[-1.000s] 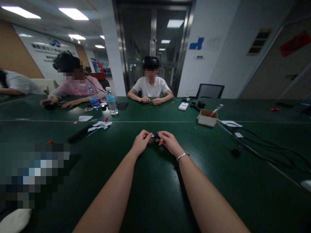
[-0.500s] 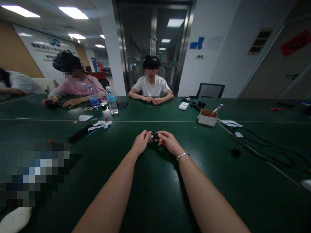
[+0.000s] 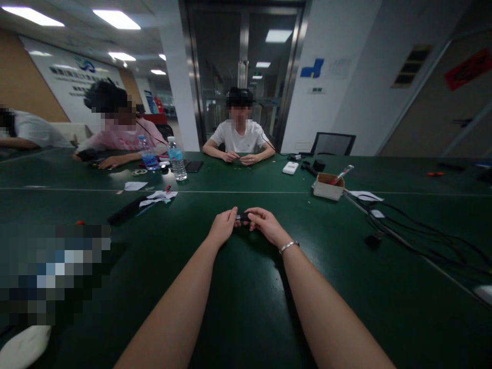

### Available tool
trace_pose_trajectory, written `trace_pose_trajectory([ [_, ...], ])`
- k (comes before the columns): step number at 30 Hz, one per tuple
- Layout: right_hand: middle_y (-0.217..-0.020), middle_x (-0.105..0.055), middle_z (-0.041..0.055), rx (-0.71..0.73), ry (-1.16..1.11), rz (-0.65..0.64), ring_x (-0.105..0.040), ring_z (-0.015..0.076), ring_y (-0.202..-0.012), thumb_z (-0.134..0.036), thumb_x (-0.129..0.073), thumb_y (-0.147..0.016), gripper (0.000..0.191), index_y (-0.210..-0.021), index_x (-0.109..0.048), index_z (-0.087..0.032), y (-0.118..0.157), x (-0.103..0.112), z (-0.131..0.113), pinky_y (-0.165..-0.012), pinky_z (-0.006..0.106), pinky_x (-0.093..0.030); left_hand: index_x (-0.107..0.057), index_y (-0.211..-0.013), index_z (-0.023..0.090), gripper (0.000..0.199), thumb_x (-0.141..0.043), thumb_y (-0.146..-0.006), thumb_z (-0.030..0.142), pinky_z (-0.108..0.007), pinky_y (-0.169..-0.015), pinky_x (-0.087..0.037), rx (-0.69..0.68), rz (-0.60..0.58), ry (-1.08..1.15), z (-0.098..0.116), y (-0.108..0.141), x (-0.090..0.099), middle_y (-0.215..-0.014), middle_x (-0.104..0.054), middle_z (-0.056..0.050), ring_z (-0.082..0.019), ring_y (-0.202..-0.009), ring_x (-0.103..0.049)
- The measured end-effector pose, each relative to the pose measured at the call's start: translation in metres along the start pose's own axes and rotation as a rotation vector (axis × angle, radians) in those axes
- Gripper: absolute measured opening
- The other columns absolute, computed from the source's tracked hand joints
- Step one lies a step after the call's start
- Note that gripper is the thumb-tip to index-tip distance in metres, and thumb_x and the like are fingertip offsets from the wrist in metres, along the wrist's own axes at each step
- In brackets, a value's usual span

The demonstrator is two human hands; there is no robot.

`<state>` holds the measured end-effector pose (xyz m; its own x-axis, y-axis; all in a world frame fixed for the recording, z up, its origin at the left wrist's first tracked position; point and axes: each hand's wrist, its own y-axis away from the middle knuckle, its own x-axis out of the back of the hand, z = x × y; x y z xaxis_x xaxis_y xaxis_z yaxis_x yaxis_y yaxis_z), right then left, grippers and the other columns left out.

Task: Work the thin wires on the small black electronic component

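Object [image 3: 244, 217], black with silvery left end: I observe my left hand [image 3: 223, 225] and right hand [image 3: 266, 224] pinching it over the green table [image 3: 246, 297].

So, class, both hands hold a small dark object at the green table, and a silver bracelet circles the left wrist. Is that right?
Not quite: the head view shows the silver bracelet on the right wrist, not the left. The rest stands: the left hand and right hand hold the small dark object at the green table.
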<state>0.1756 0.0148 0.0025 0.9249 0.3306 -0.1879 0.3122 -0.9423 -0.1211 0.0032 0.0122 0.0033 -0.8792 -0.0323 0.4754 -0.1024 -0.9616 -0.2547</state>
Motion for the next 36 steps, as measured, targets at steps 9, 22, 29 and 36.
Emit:
trace_pose_trajectory([
  [9, -0.076, -0.064, -0.0003, 0.017, 0.028, -0.037, -0.054, 0.0074, -0.054, -0.032, -0.074, -0.067, 0.035, -0.097, -0.063, -0.017, 0.0035, -0.0015, -0.0048, -0.055, 0.023, -0.044, -0.063, -0.063, 0.016, 0.062, -0.027, -0.087, 0.061, -0.029, -0.06, -0.043, 0.027, 0.009, 0.052, -0.0047, -0.0019, -0.0011, -0.06, -0.066, -0.006, -0.017, -0.055, -0.06],
  [22, -0.076, -0.062, -0.0013, 0.043, 0.091, -0.046, -0.054, 0.0072, -0.054, -0.03, -0.071, -0.07, 0.034, -0.101, -0.062, -0.018, 0.0021, -0.0007, -0.0031, -0.058, 0.023, -0.041, -0.061, -0.057, 0.017, 0.065, -0.024, -0.088, 0.061, -0.028, -0.06, -0.043, 0.048, 0.021, 0.083, -0.003, -0.0018, -0.0023, -0.057, -0.065, -0.005, -0.016, -0.053, -0.059],
  [29, -0.067, -0.063, -0.0015, 0.011, 0.06, 0.053, -0.055, 0.0091, -0.051, -0.036, -0.072, -0.069, 0.035, -0.097, -0.064, -0.017, 0.0019, -0.0031, -0.0035, -0.056, 0.024, -0.043, -0.063, -0.065, 0.018, 0.058, -0.026, -0.089, 0.056, -0.028, -0.063, -0.042, 0.005, -0.021, 0.029, -0.0003, 0.0019, -0.0001, -0.062, -0.064, -0.003, -0.016, -0.059, -0.058],
  [36, -0.065, -0.063, -0.0002, -0.006, -0.026, 0.087, -0.055, 0.0091, -0.052, -0.037, -0.074, -0.067, 0.035, -0.094, -0.065, -0.016, 0.0018, -0.0027, -0.0029, -0.055, 0.024, -0.045, -0.062, -0.077, 0.021, 0.038, -0.035, -0.089, 0.044, -0.026, -0.067, -0.043, -0.048, -0.043, 0.056, -0.0005, 0.003, 0.0005, -0.074, -0.065, -0.002, -0.015, -0.069, -0.059],
])
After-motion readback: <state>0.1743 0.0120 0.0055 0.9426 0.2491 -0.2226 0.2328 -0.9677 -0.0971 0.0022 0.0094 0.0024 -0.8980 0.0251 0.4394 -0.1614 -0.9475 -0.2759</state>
